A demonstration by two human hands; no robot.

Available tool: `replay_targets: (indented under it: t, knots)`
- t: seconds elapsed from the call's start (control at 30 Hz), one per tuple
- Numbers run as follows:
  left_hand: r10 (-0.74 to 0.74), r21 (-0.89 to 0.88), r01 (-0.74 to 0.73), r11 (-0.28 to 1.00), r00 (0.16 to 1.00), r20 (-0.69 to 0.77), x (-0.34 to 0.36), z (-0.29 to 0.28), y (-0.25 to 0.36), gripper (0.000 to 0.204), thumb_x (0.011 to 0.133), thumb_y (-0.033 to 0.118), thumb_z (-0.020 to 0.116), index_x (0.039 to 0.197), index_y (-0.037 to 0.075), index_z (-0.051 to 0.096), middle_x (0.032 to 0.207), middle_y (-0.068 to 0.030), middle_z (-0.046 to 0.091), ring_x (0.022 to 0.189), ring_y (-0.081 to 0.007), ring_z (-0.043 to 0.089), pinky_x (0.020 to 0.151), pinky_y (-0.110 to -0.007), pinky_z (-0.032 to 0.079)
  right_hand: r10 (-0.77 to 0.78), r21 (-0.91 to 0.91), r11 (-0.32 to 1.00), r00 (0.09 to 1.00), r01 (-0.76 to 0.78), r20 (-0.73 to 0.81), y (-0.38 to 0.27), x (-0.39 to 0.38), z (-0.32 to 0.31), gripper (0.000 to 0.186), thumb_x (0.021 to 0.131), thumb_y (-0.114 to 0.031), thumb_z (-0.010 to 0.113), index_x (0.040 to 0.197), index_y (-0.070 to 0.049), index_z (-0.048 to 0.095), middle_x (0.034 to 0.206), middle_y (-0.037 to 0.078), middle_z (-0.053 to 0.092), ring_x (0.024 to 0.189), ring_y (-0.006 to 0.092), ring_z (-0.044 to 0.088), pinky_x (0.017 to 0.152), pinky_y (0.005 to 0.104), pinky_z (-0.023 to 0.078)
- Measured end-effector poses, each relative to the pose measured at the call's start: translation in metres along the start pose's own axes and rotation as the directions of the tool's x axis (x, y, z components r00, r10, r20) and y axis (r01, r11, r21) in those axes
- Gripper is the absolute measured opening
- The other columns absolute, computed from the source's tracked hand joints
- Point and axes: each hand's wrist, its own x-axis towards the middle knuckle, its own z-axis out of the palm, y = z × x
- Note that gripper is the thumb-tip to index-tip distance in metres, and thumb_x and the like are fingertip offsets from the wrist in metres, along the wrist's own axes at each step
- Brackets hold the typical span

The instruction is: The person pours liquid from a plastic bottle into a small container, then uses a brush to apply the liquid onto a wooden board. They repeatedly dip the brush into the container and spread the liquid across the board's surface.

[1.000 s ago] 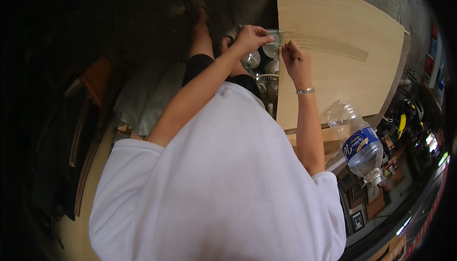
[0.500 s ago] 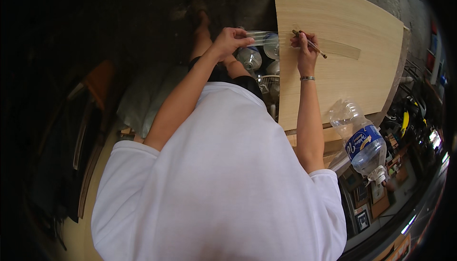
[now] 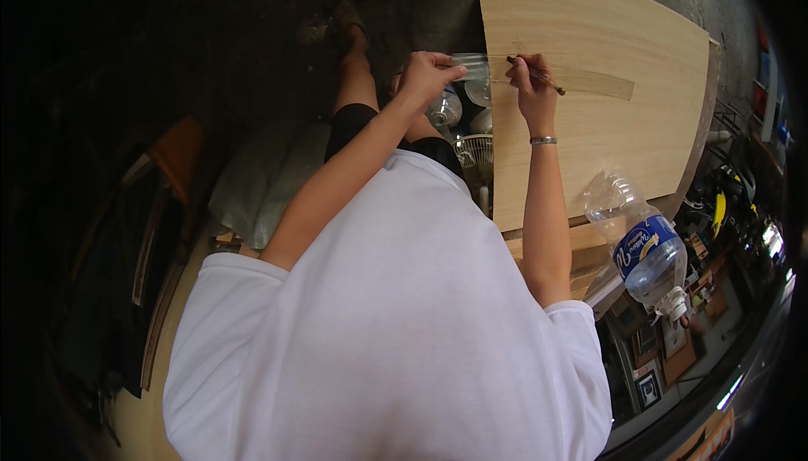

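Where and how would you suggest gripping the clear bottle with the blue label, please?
Grip the clear bottle by its neck, just below the white cap, probably coming from the person's right. The neck is the narrowest part and points away from the wooden board, while the body around the blue label looks wide to grasp.

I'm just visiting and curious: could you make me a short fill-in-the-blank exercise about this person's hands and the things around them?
1. The clear strip is pinched by the ____ hand.
2. The stick is held by the ____ hand.
3. The bottle has a ____ label.
4. The shirt is plain ____.

Missing words: left; right; blue; white.
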Motion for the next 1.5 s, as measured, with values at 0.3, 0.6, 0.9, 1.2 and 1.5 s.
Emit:
replay_targets:
  t: [0.3,0.6,0.9,1.2,1.5]
  knots:
    - [0.038,0.152,-0.025,0.988,0.996,-0.082,-0.004,0.023,0.012,0.028,0.081,0.015,0.082,0.099,-0.005,0.075,0.086,-0.0099,0.076,0.078,-0.0104,0.068,0.072,-0.026,0.053,-0.114,-0.388,0.907,0.984,0.160,0.138,-0.018,0.006,0.007,0.013,0.098,-0.009,0.065,0.094,0.001,0.058,0.073,0.009,0.067,0.066,0.0111,0.065,0.060,0.0267,0.050]
    - [-0.041,-0.036,0.044,0.998,0.997,0.058,0.002,0.016,0.014,0.037,0.082,0.019,0.084,0.106,-0.006,0.072,0.092,-0.0075,0.074,0.081,-0.0110,0.067,0.072,-0.025,0.053,-0.197,-0.399,0.880,0.963,0.257,0.187,-0.023,0.013,0.007,0.014,0.094,-0.007,0.067,0.090,-0.002,0.054,0.071,0.015,0.063,0.062,0.0299,0.062,0.057,0.0332,0.048]
    - [-0.065,-0.102,0.079,0.992,0.989,0.133,0.004,0.011,0.017,0.031,0.083,0.013,0.082,0.104,-0.006,0.071,0.093,-0.0072,0.073,0.082,-0.0117,0.066,0.073,-0.025,0.053,-0.060,-0.380,0.918,0.986,0.115,0.153,-0.025,-0.035,0.004,0.014,0.096,-0.010,0.065,0.089,-0.003,0.056,0.073,0.012,0.066,0.061,0.0232,0.062,0.058,0.0308,0.048]
    - [-0.099,-0.012,0.103,0.995,0.978,0.182,-0.002,-0.051,0.001,0.029,0.087,0.018,0.080,0.108,-0.002,0.072,0.095,-0.0036,0.072,0.087,-0.0105,0.064,0.079,-0.025,0.051,0.072,0.284,0.958,0.991,-0.036,-0.116,0.013,-0.001,-0.004,0.015,0.103,-0.016,0.060,0.103,-0.001,0.061,0.085,0.009,0.070,0.072,0.0122,0.065,0.064,0.0249,0.052]
    - [-0.048,-0.119,0.068,0.991,0.985,0.165,0.001,-0.025,0.004,0.032,0.085,0.016,0.082,0.108,-0.004,0.071,0.098,-0.0066,0.073,0.087,-0.0110,0.066,0.077,-0.024,0.052,0.086,0.292,0.955,0.992,-0.057,-0.088,0.011,0.000,-0.007,0.012,0.101,-0.012,0.062,0.103,-0.001,0.060,0.083,0.008,0.070,0.072,0.0132,0.067,0.063,0.0253,0.053]
